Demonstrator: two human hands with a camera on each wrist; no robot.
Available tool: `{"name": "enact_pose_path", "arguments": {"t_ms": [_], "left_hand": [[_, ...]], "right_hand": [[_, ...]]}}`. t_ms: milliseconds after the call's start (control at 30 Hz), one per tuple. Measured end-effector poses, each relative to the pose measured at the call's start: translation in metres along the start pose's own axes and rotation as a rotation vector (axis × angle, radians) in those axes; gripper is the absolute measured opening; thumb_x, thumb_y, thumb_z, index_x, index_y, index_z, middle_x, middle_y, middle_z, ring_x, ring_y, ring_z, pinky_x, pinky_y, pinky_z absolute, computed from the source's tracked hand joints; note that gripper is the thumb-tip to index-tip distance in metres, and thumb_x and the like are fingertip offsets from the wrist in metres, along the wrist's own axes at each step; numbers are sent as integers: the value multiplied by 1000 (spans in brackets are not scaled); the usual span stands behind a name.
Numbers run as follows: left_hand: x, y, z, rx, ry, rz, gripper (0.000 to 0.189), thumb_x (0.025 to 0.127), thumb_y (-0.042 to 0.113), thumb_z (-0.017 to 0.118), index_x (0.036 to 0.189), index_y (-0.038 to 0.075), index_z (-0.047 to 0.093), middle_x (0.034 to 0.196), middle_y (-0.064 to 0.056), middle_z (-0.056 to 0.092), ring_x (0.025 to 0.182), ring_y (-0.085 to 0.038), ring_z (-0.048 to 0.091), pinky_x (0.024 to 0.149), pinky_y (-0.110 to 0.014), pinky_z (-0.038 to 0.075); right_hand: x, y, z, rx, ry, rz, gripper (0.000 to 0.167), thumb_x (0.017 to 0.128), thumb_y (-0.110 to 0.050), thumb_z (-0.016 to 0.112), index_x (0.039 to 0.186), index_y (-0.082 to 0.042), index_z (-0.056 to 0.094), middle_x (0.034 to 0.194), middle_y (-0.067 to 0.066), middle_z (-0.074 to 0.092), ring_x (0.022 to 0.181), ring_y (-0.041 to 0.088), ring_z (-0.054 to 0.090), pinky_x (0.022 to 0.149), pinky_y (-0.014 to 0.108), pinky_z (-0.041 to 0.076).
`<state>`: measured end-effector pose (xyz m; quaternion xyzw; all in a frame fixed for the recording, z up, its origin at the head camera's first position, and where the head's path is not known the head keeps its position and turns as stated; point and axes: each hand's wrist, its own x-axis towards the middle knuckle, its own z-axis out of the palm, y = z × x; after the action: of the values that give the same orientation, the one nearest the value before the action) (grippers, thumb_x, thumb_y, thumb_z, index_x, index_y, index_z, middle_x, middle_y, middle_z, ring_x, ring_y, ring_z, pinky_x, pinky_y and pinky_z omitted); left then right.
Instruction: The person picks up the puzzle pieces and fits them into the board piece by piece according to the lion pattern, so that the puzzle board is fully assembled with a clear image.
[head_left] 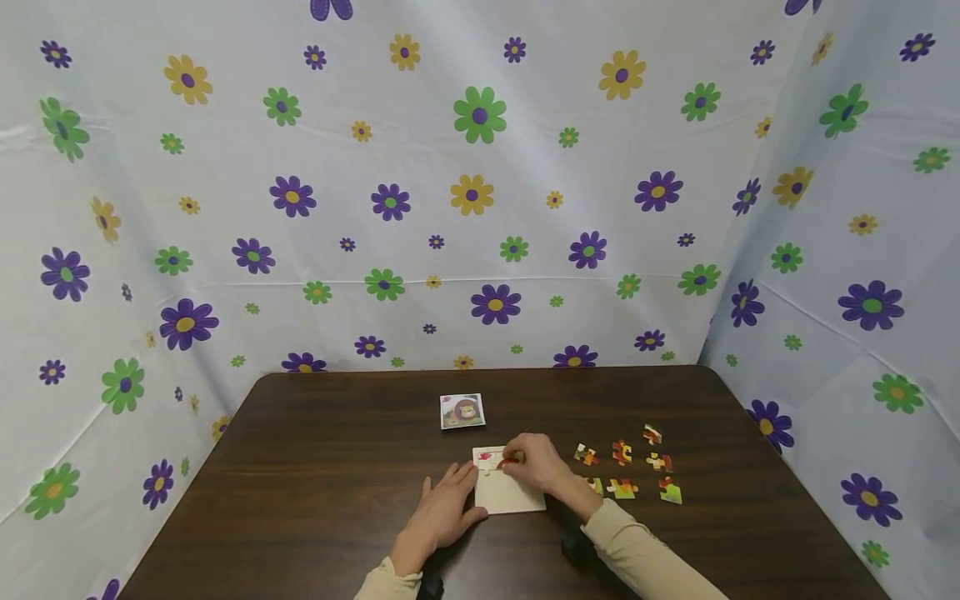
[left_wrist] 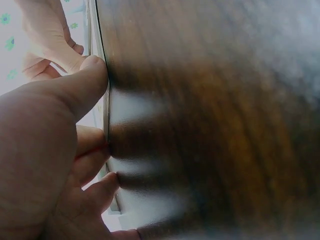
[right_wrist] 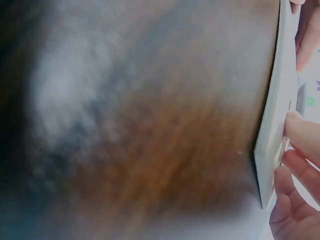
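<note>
A pale puzzle board [head_left: 510, 495] lies on the dark table, with a puzzle piece [head_left: 486, 460] set in its upper left corner. My left hand [head_left: 442, 510] rests spread at the board's left side, its thumb and fingertips at the edge. Over the upper right part of the board, my right hand [head_left: 537, 462] pinches a reddish puzzle piece [head_left: 510, 461], mostly hidden by the fingers. In the right wrist view, that hand's thumb and fingers [right_wrist: 302, 134] are close against the board's face.
Several loose puzzle pieces [head_left: 622, 488] lie to the right, some near the right forearm. A small lion picture card [head_left: 462, 411] sits behind the board. A flowered curtain [head_left: 480, 217] stands behind the wooden table [head_left: 337, 450].
</note>
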<state>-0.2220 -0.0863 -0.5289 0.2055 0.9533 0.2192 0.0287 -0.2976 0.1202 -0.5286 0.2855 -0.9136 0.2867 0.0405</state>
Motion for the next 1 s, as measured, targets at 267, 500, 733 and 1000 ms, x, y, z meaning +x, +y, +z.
{"name": "enact_pose_path", "arguments": {"t_ms": [267,500,733,1000], "left_hand": [[1,-1,1,-1,3,1,63,89,37,66,138,3,49,144,-15,46,132,-42,39,93,-75,27],[1,-1,1,4,3,1,62,88,37,67,137,3,50,142,-15,47,131,-42,40,92,-75,28],[1,-2,2,7,14,10,61,87,36,68,136,3,52,141,-16,48,130,-43,42,90,-75,28],[1,-1,2,6,20,18,61,86,36,69,134,3,52,140,-16,50,129,-43,43,89,-75,29]], "right_hand": [[2,6,3,30,33,40,13,78,-15,80,88,-8,76,83,-1,68,68,8,51,60,23,42],[1,7,4,20,45,66,18,75,-19,83,83,-8,71,74,-4,59,65,7,47,58,23,42],[3,6,6,25,22,58,9,79,-17,80,82,-9,76,76,-4,65,67,7,51,60,23,43],[2,4,7,21,35,35,9,78,-14,80,84,-7,78,78,-1,69,71,10,57,63,25,46]]}}
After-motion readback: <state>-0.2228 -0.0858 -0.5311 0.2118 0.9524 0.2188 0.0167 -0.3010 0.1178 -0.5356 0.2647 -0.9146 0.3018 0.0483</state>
